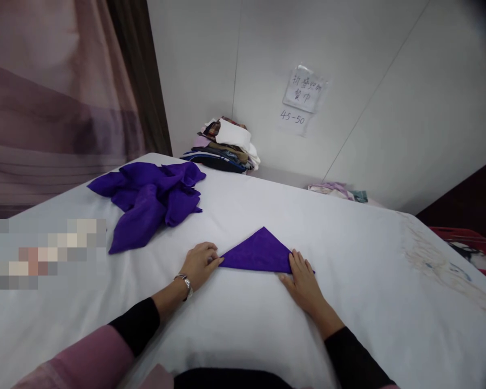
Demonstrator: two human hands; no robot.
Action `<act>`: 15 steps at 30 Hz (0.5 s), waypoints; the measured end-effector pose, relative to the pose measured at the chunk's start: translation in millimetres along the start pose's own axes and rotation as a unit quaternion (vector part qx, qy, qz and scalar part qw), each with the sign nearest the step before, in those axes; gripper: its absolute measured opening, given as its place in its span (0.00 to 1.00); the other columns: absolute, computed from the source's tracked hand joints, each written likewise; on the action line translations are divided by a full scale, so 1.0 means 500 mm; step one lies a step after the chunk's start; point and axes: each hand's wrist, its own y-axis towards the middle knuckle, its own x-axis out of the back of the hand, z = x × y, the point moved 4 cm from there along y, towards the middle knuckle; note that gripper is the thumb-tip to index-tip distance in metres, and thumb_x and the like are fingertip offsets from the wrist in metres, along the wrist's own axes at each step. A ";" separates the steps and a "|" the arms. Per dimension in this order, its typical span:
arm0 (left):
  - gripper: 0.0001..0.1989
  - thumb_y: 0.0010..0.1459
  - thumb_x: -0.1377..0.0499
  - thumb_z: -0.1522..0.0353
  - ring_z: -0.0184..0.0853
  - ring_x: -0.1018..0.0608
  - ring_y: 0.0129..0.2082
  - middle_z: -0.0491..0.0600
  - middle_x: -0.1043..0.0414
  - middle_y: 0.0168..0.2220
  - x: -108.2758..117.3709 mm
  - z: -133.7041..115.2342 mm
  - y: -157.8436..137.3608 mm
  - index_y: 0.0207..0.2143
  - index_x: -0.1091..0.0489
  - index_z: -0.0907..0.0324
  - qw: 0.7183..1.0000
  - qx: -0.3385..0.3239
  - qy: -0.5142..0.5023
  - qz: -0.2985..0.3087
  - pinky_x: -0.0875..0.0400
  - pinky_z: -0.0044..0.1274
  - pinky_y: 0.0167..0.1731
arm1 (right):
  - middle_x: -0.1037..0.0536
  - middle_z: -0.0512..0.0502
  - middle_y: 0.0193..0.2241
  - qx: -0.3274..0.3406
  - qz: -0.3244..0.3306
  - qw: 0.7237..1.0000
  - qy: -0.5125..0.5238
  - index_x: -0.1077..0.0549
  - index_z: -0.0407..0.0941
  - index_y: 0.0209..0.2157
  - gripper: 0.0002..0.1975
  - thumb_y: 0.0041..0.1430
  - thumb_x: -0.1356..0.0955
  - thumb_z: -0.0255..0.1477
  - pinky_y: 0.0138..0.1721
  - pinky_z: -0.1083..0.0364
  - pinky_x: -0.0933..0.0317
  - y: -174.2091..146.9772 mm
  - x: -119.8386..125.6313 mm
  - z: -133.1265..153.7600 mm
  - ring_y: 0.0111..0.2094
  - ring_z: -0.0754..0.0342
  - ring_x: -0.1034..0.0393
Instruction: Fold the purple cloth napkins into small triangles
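A purple cloth napkin [260,253], folded into a flat triangle, lies on the white bedspread with its point facing away from me. At its left corner, my left hand [199,265] is closed, thumb and curled fingers pinching the tip. My right hand [304,281] rests flat over the right corner, fingers stretched out and thumb along the near edge. A bit of purple shows beyond those fingers. To the left lies a loose heap of crumpled purple napkins [148,197], apart from both hands.
Folded clothes [229,141] are stacked by the wall behind the bedspread [368,302]. More fabric [334,189] shows past the far edge. A red basket [461,235] stands at right, a curtain [56,97] hangs at left. Handwritten paper signs [303,92] are on the wall.
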 end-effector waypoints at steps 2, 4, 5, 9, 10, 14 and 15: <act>0.12 0.53 0.45 0.61 0.39 0.29 0.41 0.48 0.29 0.37 0.000 -0.001 0.004 0.21 0.31 0.56 1.000 0.007 0.016 0.003 0.36 0.32 0.42 | 0.52 0.34 0.62 -0.010 0.001 1.000 -0.001 0.51 0.37 0.61 0.36 0.61 0.46 0.47 0.59 0.41 0.59 0.000 0.000 0.000 0.63 0.43 0.61; 0.13 0.52 0.45 0.60 0.40 0.30 0.42 0.48 0.28 0.38 0.001 -0.002 0.006 0.20 0.31 0.56 0.999 0.015 0.030 0.005 0.37 0.34 0.43 | 0.52 0.34 0.62 -0.016 0.005 1.000 -0.001 0.50 0.36 0.61 0.36 0.61 0.46 0.47 0.59 0.41 0.59 -0.001 0.000 0.000 0.63 0.43 0.61; 0.13 0.52 0.44 0.60 0.41 0.30 0.43 0.48 0.28 0.39 0.001 -0.003 0.007 0.20 0.31 0.56 0.999 0.016 0.035 0.005 0.38 0.34 0.43 | 0.52 0.34 0.62 -0.017 0.006 1.000 -0.001 0.50 0.36 0.61 0.36 0.61 0.46 0.48 0.59 0.42 0.59 -0.001 0.001 0.000 0.63 0.43 0.60; 0.12 0.51 0.43 0.60 0.42 0.30 0.43 0.48 0.28 0.39 0.002 -0.005 0.008 0.19 0.33 0.56 0.999 0.009 0.052 -0.002 0.37 0.34 0.42 | 0.51 0.34 0.62 -0.021 0.000 1.000 0.000 0.50 0.36 0.61 0.36 0.61 0.46 0.48 0.59 0.42 0.60 -0.002 0.001 0.001 0.63 0.43 0.60; 0.12 0.50 0.43 0.60 0.42 0.30 0.43 0.48 0.28 0.39 0.002 -0.005 0.008 0.18 0.33 0.56 0.998 0.009 0.056 -0.003 0.37 0.34 0.41 | 0.51 0.34 0.62 -0.024 0.000 1.000 -0.001 0.50 0.36 0.61 0.36 0.61 0.46 0.48 0.59 0.42 0.60 -0.002 0.000 0.001 0.63 0.43 0.60; 0.12 0.50 0.42 0.61 0.42 0.30 0.43 0.48 0.28 0.39 0.000 -0.002 0.007 0.19 0.33 0.56 0.998 0.012 0.059 0.001 0.38 0.35 0.42 | 0.51 0.34 0.62 -0.030 0.002 1.000 -0.004 0.49 0.35 0.61 0.37 0.60 0.47 0.49 0.59 0.43 0.60 -0.003 0.000 0.001 0.63 0.44 0.60; 0.12 0.50 0.42 0.61 0.42 0.30 0.43 0.48 0.28 0.39 0.000 -0.001 0.007 0.19 0.33 0.56 0.998 0.012 0.058 0.002 0.38 0.35 0.42 | 0.51 0.34 0.62 -0.031 0.003 1.000 -0.004 0.49 0.35 0.61 0.37 0.60 0.47 0.49 0.59 0.43 0.60 -0.003 0.000 0.001 0.63 0.44 0.60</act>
